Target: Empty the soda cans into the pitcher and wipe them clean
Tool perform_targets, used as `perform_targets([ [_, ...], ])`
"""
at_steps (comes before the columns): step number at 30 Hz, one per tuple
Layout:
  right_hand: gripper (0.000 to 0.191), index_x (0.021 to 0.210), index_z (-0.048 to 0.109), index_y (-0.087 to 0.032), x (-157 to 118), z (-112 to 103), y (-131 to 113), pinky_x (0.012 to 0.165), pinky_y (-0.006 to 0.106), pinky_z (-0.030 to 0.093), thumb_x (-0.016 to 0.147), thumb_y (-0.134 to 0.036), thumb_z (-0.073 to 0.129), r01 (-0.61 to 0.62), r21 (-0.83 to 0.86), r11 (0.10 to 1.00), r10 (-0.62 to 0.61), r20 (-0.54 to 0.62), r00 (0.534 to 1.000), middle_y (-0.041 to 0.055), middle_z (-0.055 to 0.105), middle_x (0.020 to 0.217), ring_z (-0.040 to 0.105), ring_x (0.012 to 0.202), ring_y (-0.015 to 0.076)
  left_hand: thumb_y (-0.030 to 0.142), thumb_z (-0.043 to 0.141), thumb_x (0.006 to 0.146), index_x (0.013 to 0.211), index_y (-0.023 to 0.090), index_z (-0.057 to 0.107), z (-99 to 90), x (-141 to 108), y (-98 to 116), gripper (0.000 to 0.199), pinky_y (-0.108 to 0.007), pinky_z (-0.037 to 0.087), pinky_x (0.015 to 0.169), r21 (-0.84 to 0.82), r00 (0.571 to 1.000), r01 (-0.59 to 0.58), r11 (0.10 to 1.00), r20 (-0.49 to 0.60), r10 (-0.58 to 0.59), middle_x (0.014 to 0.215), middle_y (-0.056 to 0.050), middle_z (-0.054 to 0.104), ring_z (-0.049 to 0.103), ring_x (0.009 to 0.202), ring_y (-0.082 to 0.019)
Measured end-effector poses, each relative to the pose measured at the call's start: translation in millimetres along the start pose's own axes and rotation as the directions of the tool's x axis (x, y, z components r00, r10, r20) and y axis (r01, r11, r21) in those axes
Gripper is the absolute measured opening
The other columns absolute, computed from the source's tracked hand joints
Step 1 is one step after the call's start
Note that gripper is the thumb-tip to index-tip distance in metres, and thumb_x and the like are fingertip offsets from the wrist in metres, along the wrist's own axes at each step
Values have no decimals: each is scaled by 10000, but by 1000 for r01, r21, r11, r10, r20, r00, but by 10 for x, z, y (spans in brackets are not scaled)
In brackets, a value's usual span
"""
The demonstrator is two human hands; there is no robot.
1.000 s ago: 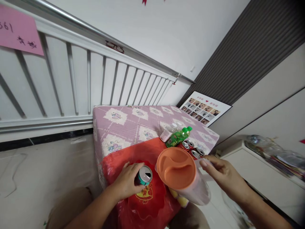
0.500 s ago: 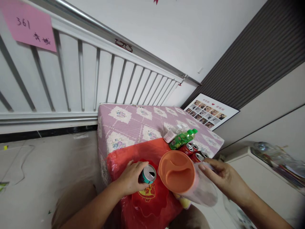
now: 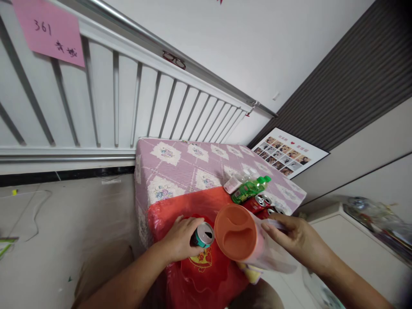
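My left hand (image 3: 182,240) is wrapped round a teal and black can (image 3: 203,235), its silver top with the open mouth facing up. Below the can lies a red scalloped tray (image 3: 209,272) with a yellow print. In my right hand (image 3: 294,236) is the handle of a clear plastic pitcher (image 3: 273,253). The pitcher is tilted, its orange lid (image 3: 236,232) turned toward the can and close beside it. Part of the pitcher's body is blurred.
Red cans (image 3: 254,204), green bottles (image 3: 249,189) and clear bottles (image 3: 234,182) stand behind the pitcher on the table with a floral cloth (image 3: 180,171) and red cover (image 3: 189,197). A yellow cloth (image 3: 252,273) lies under the pitcher. A white cabinet (image 3: 334,227) is at right.
The pitcher in my right hand has tipped further, its lid turning more toward the can. My left hand still holds the can. The whole view has shifted slightly.
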State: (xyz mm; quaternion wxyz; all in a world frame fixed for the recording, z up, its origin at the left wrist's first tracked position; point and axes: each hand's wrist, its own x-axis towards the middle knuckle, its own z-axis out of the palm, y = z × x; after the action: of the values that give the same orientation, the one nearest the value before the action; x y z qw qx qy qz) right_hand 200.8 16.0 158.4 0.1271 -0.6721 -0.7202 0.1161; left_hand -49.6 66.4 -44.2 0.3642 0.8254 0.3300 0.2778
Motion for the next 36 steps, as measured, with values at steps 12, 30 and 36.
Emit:
perform_targets([
  [12,420,613,608,-187,68,39,-89,443,231,366,839,-534,540,46,-50,998,-45,17,999,-5,522,528,433,504,127,321,759,697,1371,284,387,4,11,-8,770,-558,298,1108,8,1000,-9,1000,-5,9,1419,-88,542,516,1269,-318],
  [30,417,541,494,-217,110,43,-183,410,233,285,789,-538,591,95,-49,994,-95,-3,995,-32,443,484,375,455,104,329,718,718,1369,292,383,-44,23,29,733,-532,319,1094,8,1000,-10,1000,12,10,1385,-74,565,531,1245,-306],
  [36,412,524,456,-223,125,47,-198,404,238,273,813,-497,562,160,-117,980,-164,-23,986,-36,423,466,360,442,100,333,721,722,1355,278,397,-39,25,27,714,-559,322,1088,7,1000,-13,1000,10,13,1371,-81,575,542,1233,-312],
])
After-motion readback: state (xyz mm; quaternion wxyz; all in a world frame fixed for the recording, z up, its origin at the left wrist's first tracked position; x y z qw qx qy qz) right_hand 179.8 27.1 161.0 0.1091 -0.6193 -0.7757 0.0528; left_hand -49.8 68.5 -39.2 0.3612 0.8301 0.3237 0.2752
